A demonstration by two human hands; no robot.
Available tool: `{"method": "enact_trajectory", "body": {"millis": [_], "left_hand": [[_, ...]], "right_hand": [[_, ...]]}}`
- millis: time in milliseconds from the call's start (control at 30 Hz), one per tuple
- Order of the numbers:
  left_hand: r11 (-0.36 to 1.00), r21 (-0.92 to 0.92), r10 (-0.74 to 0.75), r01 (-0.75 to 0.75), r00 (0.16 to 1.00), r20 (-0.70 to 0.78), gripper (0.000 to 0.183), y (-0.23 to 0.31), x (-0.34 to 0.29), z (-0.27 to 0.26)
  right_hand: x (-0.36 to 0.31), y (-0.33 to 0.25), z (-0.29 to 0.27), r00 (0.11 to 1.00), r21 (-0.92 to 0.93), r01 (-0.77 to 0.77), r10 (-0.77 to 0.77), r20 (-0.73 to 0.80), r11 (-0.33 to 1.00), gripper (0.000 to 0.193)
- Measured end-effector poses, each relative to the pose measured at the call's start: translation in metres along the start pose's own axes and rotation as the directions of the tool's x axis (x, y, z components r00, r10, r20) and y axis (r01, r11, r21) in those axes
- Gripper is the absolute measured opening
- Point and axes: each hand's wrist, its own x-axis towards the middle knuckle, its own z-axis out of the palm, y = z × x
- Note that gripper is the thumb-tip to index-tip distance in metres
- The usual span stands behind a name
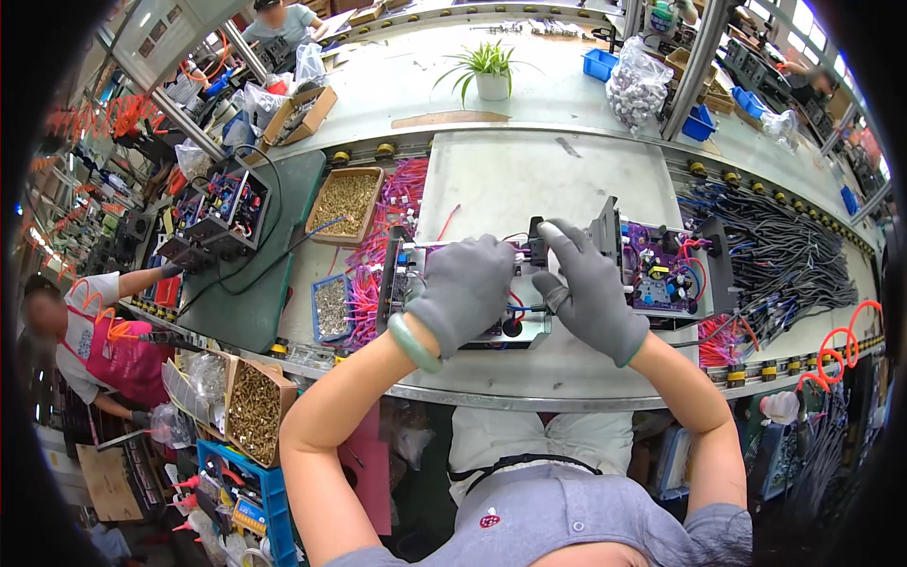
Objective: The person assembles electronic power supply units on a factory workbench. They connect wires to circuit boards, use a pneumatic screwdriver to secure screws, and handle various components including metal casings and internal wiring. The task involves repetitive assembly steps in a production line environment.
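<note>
Both my hands wear grey gloves and are over an open metal chassis (pixel 539 328) with a purple circuit board and coloured wires inside. My left hand (pixel 463 291) is closed over its middle, the fingertips turned down and their grip hidden. A pale green bangle is on that wrist. My right hand (pixel 597 295) reaches in from the right, its fingers and thumb curved around a small upright black part (pixel 538 243) at the chassis edge. Beside the right hand stands a second open chassis (pixel 715 269) with a purple board (pixel 652 257).
Left of the chassis are pink wire bundles (pixel 404 189), a box of brass-coloured parts (pixel 344 205) and a blue tray of small metal parts (pixel 331 308). Grey cables (pixel 794 241) lie right. A potted plant (pixel 492 76) stands beyond; a co-worker in a pink apron (pixel 123 354) handles another unit (pixel 227 213).
</note>
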Motion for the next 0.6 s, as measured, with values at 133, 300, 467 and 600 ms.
{"method": "enact_trajectory", "body": {"millis": [133, 300, 467, 600], "left_hand": [[0.986, -0.165, -0.017, 0.019, 1.000, 0.013, 0.017, 0.003, 0.000, -0.019], [0.656, -0.744, -0.191, 0.128, 0.982, 0.000, 0.015, -0.004, 0.001, -0.017], [0.979, -0.205, -0.026, -0.016, 0.980, -0.199, 0.008, -0.009, -0.006, 0.012], [0.971, -0.231, 0.018, -0.067, 0.978, -0.208, 0.008, -0.013, -0.001, 0.015]], "right_hand": [[0.022, -0.010, -0.009, 0.967, -0.151, 0.238, -0.249, -0.057, 0.959, 0.023], [0.023, 0.001, -0.015, 0.993, -0.026, 0.114, -0.114, 0.012, 0.993, 0.015], [-0.011, -0.002, 0.007, 0.985, 0.092, -0.169, 0.164, 0.053, 0.981, 0.055], [-0.010, -0.004, 0.003, 0.922, 0.113, -0.349, 0.320, 0.217, 0.930, 0.058]]}}
